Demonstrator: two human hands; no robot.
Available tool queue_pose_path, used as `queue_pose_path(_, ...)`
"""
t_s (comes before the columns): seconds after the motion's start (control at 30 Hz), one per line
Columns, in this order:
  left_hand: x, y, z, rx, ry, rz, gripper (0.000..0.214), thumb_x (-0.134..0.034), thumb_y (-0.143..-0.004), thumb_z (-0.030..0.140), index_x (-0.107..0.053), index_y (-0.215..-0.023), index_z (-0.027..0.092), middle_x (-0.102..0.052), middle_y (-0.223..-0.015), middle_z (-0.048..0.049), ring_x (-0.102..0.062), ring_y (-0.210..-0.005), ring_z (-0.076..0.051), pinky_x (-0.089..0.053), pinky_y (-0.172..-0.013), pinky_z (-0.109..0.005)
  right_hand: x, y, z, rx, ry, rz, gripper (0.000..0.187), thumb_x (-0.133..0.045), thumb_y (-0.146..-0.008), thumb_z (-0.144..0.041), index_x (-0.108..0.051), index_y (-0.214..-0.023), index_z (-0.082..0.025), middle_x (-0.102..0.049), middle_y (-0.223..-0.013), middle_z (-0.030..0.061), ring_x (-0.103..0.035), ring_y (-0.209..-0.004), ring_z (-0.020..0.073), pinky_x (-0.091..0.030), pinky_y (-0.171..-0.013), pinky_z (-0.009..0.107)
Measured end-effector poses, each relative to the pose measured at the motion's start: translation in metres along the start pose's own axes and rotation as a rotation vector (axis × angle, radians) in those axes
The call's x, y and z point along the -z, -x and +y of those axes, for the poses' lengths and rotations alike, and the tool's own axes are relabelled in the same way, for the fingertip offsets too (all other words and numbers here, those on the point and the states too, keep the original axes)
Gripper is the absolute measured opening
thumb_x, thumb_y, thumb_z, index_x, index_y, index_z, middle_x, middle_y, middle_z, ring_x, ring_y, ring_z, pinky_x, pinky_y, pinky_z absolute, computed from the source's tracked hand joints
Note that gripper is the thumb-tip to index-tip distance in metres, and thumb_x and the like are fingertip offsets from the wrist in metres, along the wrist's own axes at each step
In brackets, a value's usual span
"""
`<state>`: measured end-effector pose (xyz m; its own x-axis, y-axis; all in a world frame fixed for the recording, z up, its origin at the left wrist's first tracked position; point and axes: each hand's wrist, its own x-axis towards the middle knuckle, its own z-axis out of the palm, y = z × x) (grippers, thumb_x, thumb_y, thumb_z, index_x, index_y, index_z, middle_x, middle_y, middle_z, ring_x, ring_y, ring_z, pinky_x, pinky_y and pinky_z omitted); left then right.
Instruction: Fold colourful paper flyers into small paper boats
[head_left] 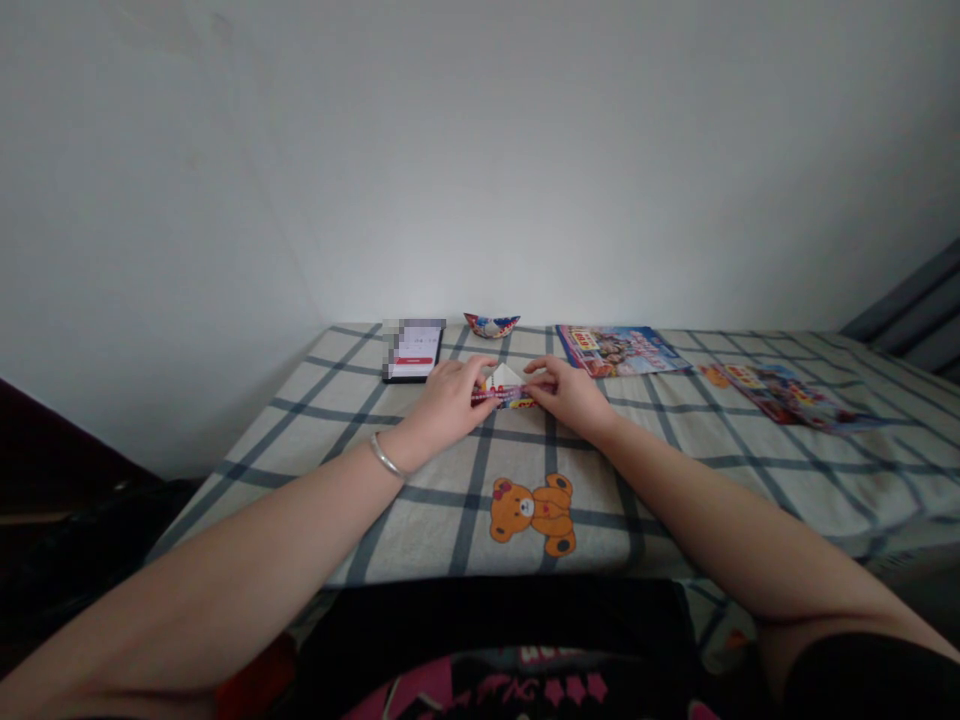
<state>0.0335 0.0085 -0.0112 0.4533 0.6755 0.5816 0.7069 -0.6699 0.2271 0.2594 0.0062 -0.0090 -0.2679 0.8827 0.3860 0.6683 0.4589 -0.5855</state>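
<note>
Between my hands is a small piece of folded printed paper (513, 392), with a pale pointed top and a colourful lower band. My left hand (455, 393) pinches its left end between thumb and fingers. At the right end, my right hand (566, 393) grips the paper with thumb and fingertips. Fingers cover both ends of the paper. Just beyond, near the wall, stands a folded paper boat (492, 325) made of similar colourful print.
A phone (417, 350) with a lit screen lies left of the boat. Two printed leaflets, a nearer-to-centre leaflet (621, 350) and a farther-right leaflet (795, 394), lie on the checked tablecloth (420, 525). A white wall (525, 160) rises behind the table.
</note>
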Motion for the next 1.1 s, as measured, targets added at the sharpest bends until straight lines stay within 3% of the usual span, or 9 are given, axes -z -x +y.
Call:
queue_pose_path(0.17, 0.004, 0.001, -0.005, -0.058, 0.011, -0.027, 0.050, -0.072, -0.081, 0.020, -0.050, -0.126, 0.018, -0.067, -0.101, -0.0058, -0.060, -0.099, -0.025, -0.046, -0.088, -0.040, 0.005, 0.000, 0.007, 0.102, -0.021, -0.023, 0.019, -0.064, -0.085, -0.022, -0.062, -0.104, -0.025, -0.078, -0.092, 0.0001, -0.073, -0.087, 0.0183, -0.054, -0.079, 0.031)
queue_pose_path(0.37, 0.004, 0.000, -0.013, -0.081, 0.005, -0.042, 0.039, -0.069, -0.084, 0.019, -0.055, -0.120, 0.020, -0.069, -0.093, -0.0015, -0.060, -0.095, -0.023, -0.044, -0.088, -0.039, 0.012, -0.001, 0.011, 0.194, -0.022, -0.070, 0.012, -0.064, -0.084, -0.017, -0.067, -0.095, -0.023, -0.076, -0.094, 0.0005, -0.072, -0.085, 0.0157, -0.053, -0.077, 0.027)
queue_pose_path(0.57, 0.008, -0.003, -0.014, -0.128, -0.074, -0.041, 0.019, -0.067, -0.087, 0.020, -0.064, -0.105, 0.020, -0.070, -0.092, -0.0034, -0.060, -0.089, -0.023, -0.045, -0.082, -0.037, 0.014, -0.002, 0.010, 0.288, 0.202, 0.001, 0.012, -0.066, -0.084, -0.020, -0.071, -0.094, -0.022, -0.075, -0.092, 0.0042, -0.067, -0.088, 0.0203, -0.051, -0.082, 0.033)
queue_pose_path(0.67, 0.011, -0.003, -0.016, -0.192, -0.101, -0.070, 0.010, -0.065, -0.090, 0.021, -0.068, -0.098, 0.019, -0.069, -0.088, -0.0046, -0.060, -0.086, -0.022, -0.046, -0.080, -0.036, 0.017, -0.003, 0.015, 0.334, 0.226, -0.058, 0.010, -0.066, -0.085, -0.022, -0.072, -0.093, -0.022, -0.075, -0.094, 0.0045, -0.067, -0.089, 0.0206, -0.051, -0.083, 0.034)
queue_pose_path(0.83, 0.013, -0.002, -0.020, -0.281, -0.173, -0.059, 0.018, -0.059, -0.093, 0.020, -0.072, -0.104, 0.025, -0.071, -0.100, -0.0047, -0.060, -0.100, -0.022, -0.041, -0.096, -0.042, 0.022, -0.005, 0.025, 0.472, 0.205, -0.147, 0.012, -0.067, -0.084, -0.018, -0.072, -0.093, -0.022, -0.073, -0.110, 0.0059, -0.066, -0.103, 0.0216, -0.050, -0.093, 0.038)
queue_pose_path(1.0, 0.018, 0.000, -0.016, -0.304, -0.223, -0.173, 0.023, -0.055, -0.095, 0.019, -0.071, -0.108, 0.027, -0.072, -0.105, -0.0036, -0.059, -0.107, -0.023, -0.042, -0.090, -0.040, 0.025, -0.005, 0.025, 0.468, 0.258, -0.199, 0.015, -0.066, -0.084, -0.019, -0.073, -0.096, -0.023, -0.073, -0.112, 0.0063, -0.066, -0.105, 0.0219, -0.050, -0.095, 0.040)
queue_pose_path(1.1, 0.019, 0.002, -0.009, -0.328, -0.208, -0.247, 0.027, -0.056, -0.093, 0.020, -0.067, -0.118, 0.024, -0.070, -0.118, -0.0054, -0.060, -0.109, -0.024, -0.042, -0.095, -0.042, 0.026, -0.004, 0.024, 0.425, 0.262, -0.222, 0.023, -0.067, -0.082, -0.019, -0.072, -0.105, -0.024, -0.073, -0.111, 0.0058, -0.065, -0.105, 0.0220, -0.050, -0.095, 0.040)
